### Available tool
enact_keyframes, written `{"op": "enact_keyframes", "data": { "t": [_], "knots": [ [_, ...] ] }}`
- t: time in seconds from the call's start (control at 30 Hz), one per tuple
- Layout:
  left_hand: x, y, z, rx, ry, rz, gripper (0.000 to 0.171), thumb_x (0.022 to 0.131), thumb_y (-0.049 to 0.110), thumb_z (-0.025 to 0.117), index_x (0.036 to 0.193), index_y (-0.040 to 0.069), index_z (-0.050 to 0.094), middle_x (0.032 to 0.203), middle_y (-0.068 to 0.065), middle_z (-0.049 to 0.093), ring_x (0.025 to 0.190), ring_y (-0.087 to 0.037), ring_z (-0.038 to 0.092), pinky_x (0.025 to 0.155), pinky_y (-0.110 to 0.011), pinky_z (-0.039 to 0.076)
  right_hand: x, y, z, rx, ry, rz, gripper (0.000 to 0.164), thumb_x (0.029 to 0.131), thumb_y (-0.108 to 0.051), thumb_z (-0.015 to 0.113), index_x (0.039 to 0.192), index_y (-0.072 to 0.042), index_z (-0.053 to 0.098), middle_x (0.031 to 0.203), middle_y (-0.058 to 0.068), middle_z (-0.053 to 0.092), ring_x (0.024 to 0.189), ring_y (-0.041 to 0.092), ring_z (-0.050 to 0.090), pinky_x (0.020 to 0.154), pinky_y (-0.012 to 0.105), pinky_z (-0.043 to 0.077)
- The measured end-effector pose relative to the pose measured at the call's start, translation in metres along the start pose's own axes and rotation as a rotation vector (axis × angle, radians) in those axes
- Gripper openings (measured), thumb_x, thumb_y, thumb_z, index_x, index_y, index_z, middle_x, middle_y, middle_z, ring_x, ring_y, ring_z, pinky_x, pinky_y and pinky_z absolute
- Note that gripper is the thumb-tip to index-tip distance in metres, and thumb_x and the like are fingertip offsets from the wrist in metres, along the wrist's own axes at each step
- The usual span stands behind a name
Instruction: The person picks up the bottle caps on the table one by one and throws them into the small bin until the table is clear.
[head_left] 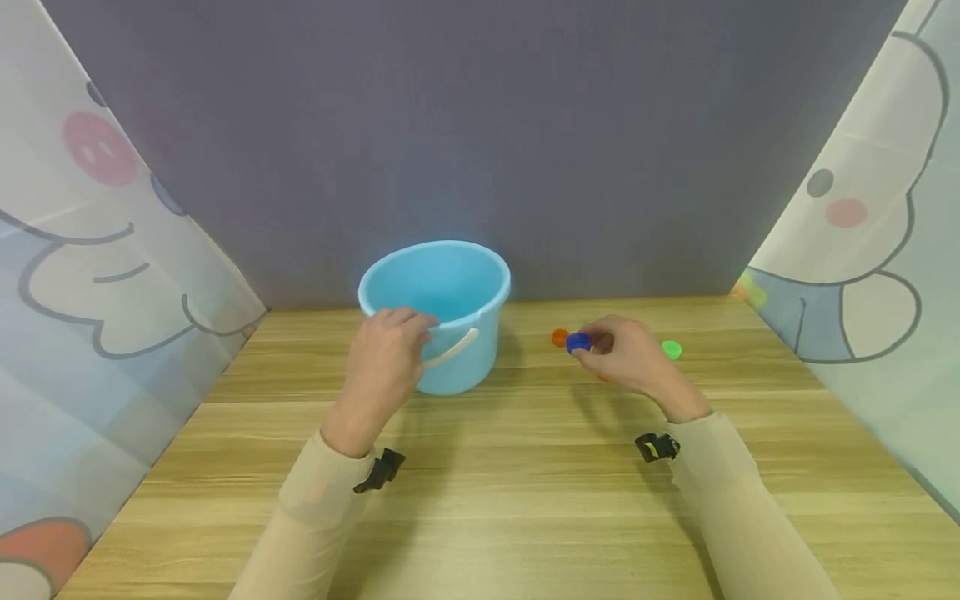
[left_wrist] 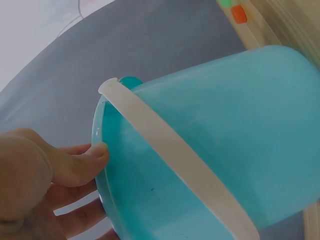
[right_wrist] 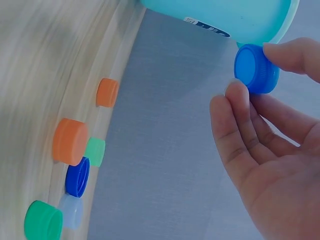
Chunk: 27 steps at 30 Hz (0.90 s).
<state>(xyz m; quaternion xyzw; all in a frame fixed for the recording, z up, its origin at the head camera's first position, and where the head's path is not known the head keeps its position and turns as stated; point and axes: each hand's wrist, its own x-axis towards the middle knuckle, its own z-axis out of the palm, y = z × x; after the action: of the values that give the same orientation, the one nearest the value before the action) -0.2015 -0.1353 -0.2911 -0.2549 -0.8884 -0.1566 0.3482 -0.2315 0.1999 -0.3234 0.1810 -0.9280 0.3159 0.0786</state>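
A light-blue bucket (head_left: 457, 367) with a white handle (head_left: 452, 348) stands upright on the table. My left hand (head_left: 386, 367) grips its near rim; in the left wrist view the thumb (left_wrist: 97, 150) lies on the rim's outer side, and the other fingers go partly out of sight behind it. To the right of the bucket, my right hand (head_left: 630, 354) pinches a blue bottle cap (right_wrist: 256, 69) between thumb and fingers, held above the table. Around that hand lie an orange cap (head_left: 560, 337) and a green cap (head_left: 671, 350).
The right wrist view shows several loose caps on the wooden table (head_left: 510, 500), among them a larger orange cap (right_wrist: 70, 141), a dark blue cap (right_wrist: 77, 177), a pale cap (right_wrist: 71, 211) and a green cap (right_wrist: 43, 221). A grey panel (head_left: 480, 142) rises behind the table.
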Motion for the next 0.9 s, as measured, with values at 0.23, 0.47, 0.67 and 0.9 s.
{"op": "enact_keyframes", "data": {
  "t": [0.23, 0.47, 0.67, 0.9],
  "knots": [
    [0.000, 0.001, 0.001, -0.002, -0.003, 0.009, 0.018, 0.083, -0.005, 0.077, 0.100, 0.000, 0.076, 0.093, -0.014, 0.074, 0.081, -0.034, 0.066, 0.077, -0.046, 0.053, -0.002, -0.005, -0.002, 0.014, 0.014, -0.020, 0.033, 0.091, -0.024, 0.073, 0.115, 0.000, 0.073, 0.100, 0.008, 0.071, 0.084, 0.019, 0.064, 0.073, 0.037, 0.051],
    [-0.001, 0.005, 0.001, -0.005, -0.013, 0.008, 0.018, 0.083, -0.005, 0.077, 0.100, 0.001, 0.076, 0.094, -0.013, 0.074, 0.082, -0.032, 0.066, 0.077, -0.045, 0.054, -0.003, -0.009, -0.003, 0.006, 0.024, -0.030, 0.033, 0.092, -0.026, 0.073, 0.114, -0.001, 0.073, 0.099, 0.008, 0.071, 0.083, 0.019, 0.065, 0.073, 0.036, 0.052],
    [-0.001, 0.009, -0.001, -0.004, -0.024, 0.004, 0.019, 0.083, -0.005, 0.078, 0.101, 0.001, 0.076, 0.095, -0.012, 0.074, 0.082, -0.032, 0.066, 0.077, -0.045, 0.054, -0.004, -0.012, -0.005, 0.019, 0.028, -0.028, 0.033, 0.092, -0.026, 0.073, 0.114, -0.001, 0.073, 0.099, 0.008, 0.072, 0.083, 0.018, 0.066, 0.074, 0.037, 0.052],
    [-0.001, 0.011, -0.001, 0.001, -0.020, 0.016, 0.019, 0.082, -0.004, 0.078, 0.100, 0.002, 0.076, 0.094, -0.012, 0.074, 0.082, -0.032, 0.066, 0.077, -0.045, 0.054, -0.004, -0.015, -0.007, 0.038, 0.036, -0.016, 0.035, 0.092, -0.026, 0.073, 0.115, 0.000, 0.072, 0.098, 0.008, 0.072, 0.084, 0.019, 0.066, 0.073, 0.036, 0.052]
  ]
}}
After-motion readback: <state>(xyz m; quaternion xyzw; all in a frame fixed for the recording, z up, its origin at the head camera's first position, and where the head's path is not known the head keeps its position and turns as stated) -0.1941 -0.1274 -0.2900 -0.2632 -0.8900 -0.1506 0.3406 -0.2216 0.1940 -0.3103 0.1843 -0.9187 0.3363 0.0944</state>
